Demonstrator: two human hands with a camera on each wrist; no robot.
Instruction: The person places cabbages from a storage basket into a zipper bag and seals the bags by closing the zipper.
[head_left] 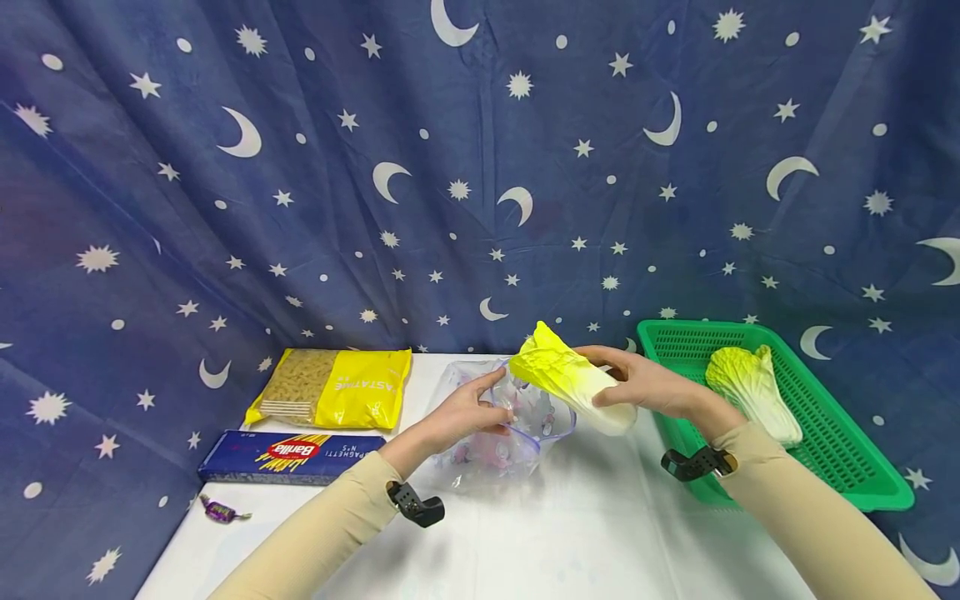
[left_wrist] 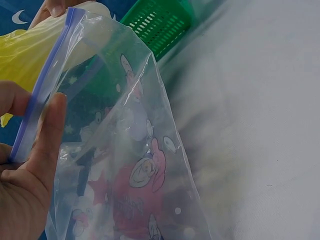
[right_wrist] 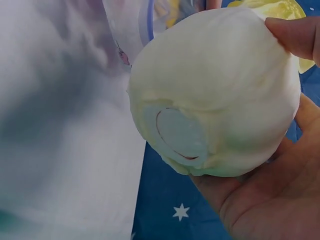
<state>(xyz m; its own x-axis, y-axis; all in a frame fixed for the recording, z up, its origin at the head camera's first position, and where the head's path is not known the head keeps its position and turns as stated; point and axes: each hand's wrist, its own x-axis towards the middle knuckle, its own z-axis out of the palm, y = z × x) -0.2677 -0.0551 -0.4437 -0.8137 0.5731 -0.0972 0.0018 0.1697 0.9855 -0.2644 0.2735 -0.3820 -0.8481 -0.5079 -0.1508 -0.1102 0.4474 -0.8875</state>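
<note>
My right hand [head_left: 652, 385] grips a napa cabbage [head_left: 566, 371] around its white stem end, with the yellow leafy end tilted up to the left. In the right wrist view the cabbage's pale round base [right_wrist: 180, 132] faces the camera. My left hand [head_left: 467, 414] pinches the blue-edged rim of a clear printed zip bag [head_left: 491, 458], and the bag's mouth stands apart. The leafy end hangs over the bag's mouth. Thumb and fingers lie on either side of the blue zip strip [left_wrist: 47, 82] in the left wrist view.
At the right, a green basket [head_left: 862, 492] holds a second napa cabbage [head_left: 753, 392]. To the left lie a yellow pasta bag [head_left: 363, 387], a blue spaghetti box [head_left: 288, 457] and a purple wrapped candy [head_left: 221, 510]. A starry blue curtain [head_left: 450, 208] hangs behind the white table [head_left: 570, 533].
</note>
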